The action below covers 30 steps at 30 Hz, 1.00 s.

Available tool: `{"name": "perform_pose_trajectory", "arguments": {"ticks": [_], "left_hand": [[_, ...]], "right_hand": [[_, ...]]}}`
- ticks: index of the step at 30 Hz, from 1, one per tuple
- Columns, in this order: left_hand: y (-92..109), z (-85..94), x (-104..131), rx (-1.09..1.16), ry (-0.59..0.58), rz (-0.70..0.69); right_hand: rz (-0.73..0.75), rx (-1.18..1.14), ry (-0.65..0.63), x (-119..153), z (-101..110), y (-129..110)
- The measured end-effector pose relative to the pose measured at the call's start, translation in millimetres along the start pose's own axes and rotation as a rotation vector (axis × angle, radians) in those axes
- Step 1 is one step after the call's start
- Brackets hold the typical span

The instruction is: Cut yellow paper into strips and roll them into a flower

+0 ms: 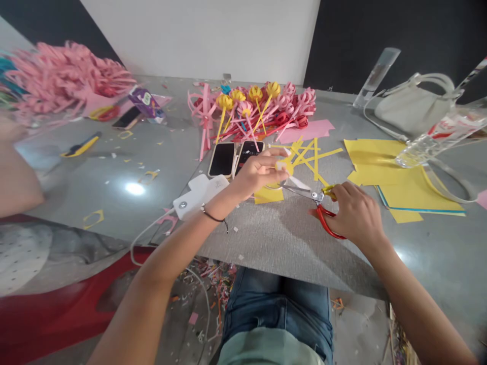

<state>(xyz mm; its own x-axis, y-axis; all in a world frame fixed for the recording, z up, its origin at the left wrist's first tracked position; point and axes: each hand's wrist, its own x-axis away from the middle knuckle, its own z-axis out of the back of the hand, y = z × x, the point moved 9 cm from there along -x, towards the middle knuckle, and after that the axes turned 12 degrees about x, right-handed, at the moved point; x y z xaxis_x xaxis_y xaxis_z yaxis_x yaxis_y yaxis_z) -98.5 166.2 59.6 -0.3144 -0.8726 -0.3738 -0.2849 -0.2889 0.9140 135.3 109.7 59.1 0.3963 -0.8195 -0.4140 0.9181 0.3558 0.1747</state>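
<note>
My left hand (262, 173), with a dark cord on its wrist, pinches a small round yellow paper piece (285, 165) above the grey table (243, 243). My right hand (352, 210) is wrapped round the handles of red and yellow scissors (316, 196). The blades point left and lie just below the yellow piece, slightly parted. Several thin yellow strips (315, 159) spread out behind my left hand. Under it lies a yellow paper square (268, 194). Two phones (222, 160) are beside my left hand, one partly hidden by it.
Pink, red and yellow paper flowers (272, 90) lie at the back. Yellow sheets (380, 162), a plastic bottle (437, 134) and a white bag (409, 109) are at right. White chargers (196, 196) with a cable, a utility knife (81, 145) and another person's arm (15, 177) are at left.
</note>
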Motion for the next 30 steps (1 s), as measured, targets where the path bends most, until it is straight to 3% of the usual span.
{"name": "perform_pose_trajectory", "arguments": {"ticks": [4, 10, 18, 30], "left_hand": [[9, -19.8, 6, -0.270, -0.231, -0.107], [26, -38.6, 16, -0.453, -0.404, -0.326], [29, -53.9, 25, -0.582, -0.493, -0.402], [28, -59.2, 25, -0.652, -0.498, -0.425]], "right_hand": [[0.047, 0.037, 0.012, 1, 3, -8], [0.042, 0.043, 0.000, 3, 6, -9], [0.046, 0.067, -0.018, 5, 3, -9], [0.045, 0.104, -0.043, 6, 2, -10]]}}
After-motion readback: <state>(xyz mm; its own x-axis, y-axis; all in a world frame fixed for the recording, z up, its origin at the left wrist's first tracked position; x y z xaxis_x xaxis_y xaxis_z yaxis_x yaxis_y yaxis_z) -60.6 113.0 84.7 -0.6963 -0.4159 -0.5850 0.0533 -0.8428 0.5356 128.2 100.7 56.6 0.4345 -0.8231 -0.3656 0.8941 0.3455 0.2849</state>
